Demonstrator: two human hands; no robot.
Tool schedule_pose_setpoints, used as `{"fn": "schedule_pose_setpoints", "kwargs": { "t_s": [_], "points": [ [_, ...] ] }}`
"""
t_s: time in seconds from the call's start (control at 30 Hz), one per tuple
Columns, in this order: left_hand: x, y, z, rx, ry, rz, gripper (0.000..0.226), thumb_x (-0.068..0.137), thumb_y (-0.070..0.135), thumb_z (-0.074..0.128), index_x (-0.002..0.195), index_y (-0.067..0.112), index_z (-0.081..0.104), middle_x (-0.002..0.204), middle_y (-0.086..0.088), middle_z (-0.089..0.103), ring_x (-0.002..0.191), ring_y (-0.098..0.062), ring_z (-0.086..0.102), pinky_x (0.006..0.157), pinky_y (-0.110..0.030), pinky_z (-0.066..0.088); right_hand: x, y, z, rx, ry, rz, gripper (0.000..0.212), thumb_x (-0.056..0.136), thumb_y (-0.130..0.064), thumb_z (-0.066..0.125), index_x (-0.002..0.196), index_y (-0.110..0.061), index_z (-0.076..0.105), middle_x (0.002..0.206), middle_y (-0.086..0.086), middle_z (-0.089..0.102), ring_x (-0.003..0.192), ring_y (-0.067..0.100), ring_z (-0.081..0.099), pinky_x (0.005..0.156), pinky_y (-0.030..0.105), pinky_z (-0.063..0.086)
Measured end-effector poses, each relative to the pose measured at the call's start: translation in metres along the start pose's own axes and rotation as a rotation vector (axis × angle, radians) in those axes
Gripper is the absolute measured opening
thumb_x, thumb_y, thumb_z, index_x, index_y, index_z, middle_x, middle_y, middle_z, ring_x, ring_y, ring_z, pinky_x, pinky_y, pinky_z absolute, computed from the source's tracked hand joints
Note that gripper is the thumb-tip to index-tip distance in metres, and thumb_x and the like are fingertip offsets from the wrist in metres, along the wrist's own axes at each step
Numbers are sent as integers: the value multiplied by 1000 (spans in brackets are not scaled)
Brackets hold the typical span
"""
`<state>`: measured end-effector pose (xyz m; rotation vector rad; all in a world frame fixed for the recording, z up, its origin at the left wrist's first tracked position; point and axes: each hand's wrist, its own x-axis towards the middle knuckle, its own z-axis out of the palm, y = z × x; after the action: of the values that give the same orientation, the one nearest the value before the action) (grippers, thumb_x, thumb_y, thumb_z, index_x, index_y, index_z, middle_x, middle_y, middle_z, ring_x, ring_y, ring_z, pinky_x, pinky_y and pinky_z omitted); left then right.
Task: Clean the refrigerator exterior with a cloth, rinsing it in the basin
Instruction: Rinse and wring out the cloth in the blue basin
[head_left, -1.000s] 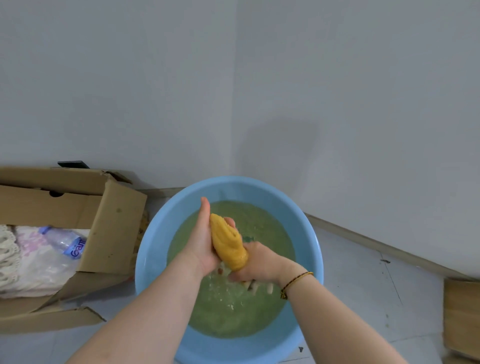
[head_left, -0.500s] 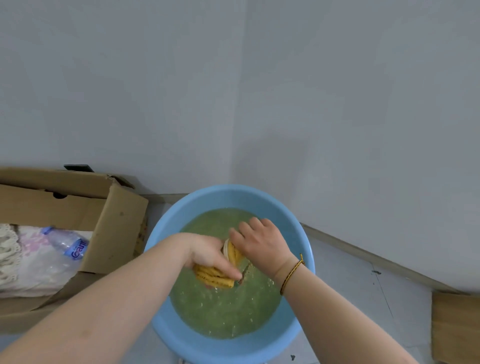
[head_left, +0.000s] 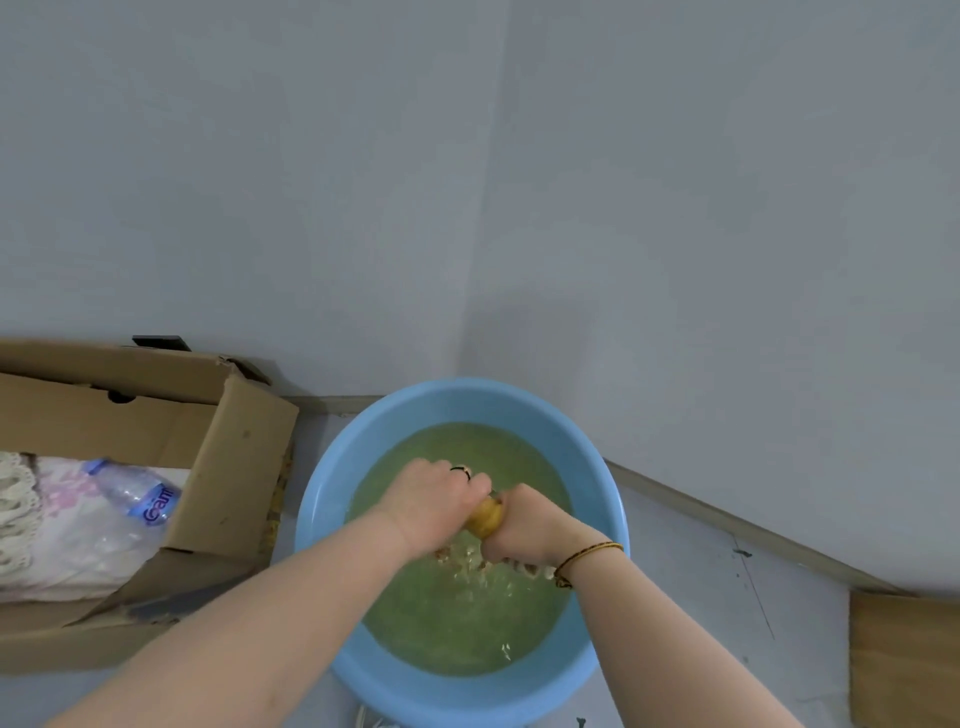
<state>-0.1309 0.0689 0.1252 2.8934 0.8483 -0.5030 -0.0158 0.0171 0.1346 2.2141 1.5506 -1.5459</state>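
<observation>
Blue plastic forms the round basin (head_left: 332, 519), which stands on a pale floor (head_left: 701, 571) where two grey walls (head_left: 467, 182) meet. It holds cloudy greenish water (head_left: 457, 623). The bottom edge of the head view cuts off its near rim.

Over the water, about the middle of the basin, both hands clench one yellow cloth (head_left: 485, 514). The left hand (head_left: 434, 501) is fisted round one end and the right hand (head_left: 530, 530) round the other, with the knuckles almost meeting. Only a short twisted stub of cloth shows between the fists, and the rest is hidden inside them. Pale specks under the hands, just above the surface, are too blurred to identify. A dark ring (head_left: 460, 470) sits on a left finger, and a corded bracelet (head_left: 587, 553) circles the right wrist.

Just left of the basin lies an open cardboard box (head_left: 234, 467), cut off by the frame's left edge. Inside it a clear plastic water bottle (head_left: 132, 488) with a blue label rests on pale flowered fabric (head_left: 52, 519) with lace trim. The label's lettering is only partly readable. Beyond the box, a small dark object (head_left: 158, 342) peeks over its far wall, mostly hidden.

Well right of the basin, a brown slab (head_left: 904, 660) is cropped by the frame corner, and whether it is wood or cardboard cannot be told.
</observation>
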Motion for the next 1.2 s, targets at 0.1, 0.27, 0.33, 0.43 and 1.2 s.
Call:
{"fn": "schedule_pose_setpoints", "kwargs": {
  "t_s": [0.1, 0.27, 0.33, 0.43, 1.2],
  "points": [
    [-5, 7, -3, -49, 22, -99, 31, 87, 16, 44, 118, 14, 43, 119, -7, 54, 108, -25, 48, 78, -32, 33, -3, 4, 2, -60, 46, 23, 17, 76, -10, 57, 64, -15, 46, 57, -2, 49, 45, 9, 48, 48, 21, 41],
    [-16, 24, -8, -967, -21, -620, 89, 76, 29, 68, 145, 28, 10, 153, -4, -4, 140, -27, 11, 113, -43, 19, -9, 5, 11, -458, 565, 43, 22, 76, -10, 59, 82, -17, 39, 64, -4, 46, 73, 23, 59, 43, 21, 18],
    [-15, 27, -14, -1717, 103, -828, 86, 78, 25, 69, 144, 25, 15, 152, -6, 14, 133, -29, 29, 108, -44, 30, -7, 6, 17, -617, 787, -91, 42, 37, -10, 81, 64, -18, 50, 51, -2, 51, 50, 20, 56, 44, 21, 9],
    [-4, 15, -8, -2296, 290, -1153, 79, 76, 31, 71, 141, 19, 26, 133, -15, 47, 107, -31, 55, 94, -46, 45, -1, 4, 31, -664, 1050, -336, 34, 39, -11, 70, 70, -14, 55, 47, -3, 50, 45, 19, 52, 66, 30, 37],
    [21, 5, -46, -2334, 372, -671, 34, 87, 12, 52, 57, 15, 36, 35, 4, 39, 32, -9, 39, 37, -12, 31, -20, -18, 18, 838, 273, -79, 30, 69, 11, 52, 57, -13, 38, 44, -5, 36, 29, 3, 30, 35, 14, 26]
  ]
}}
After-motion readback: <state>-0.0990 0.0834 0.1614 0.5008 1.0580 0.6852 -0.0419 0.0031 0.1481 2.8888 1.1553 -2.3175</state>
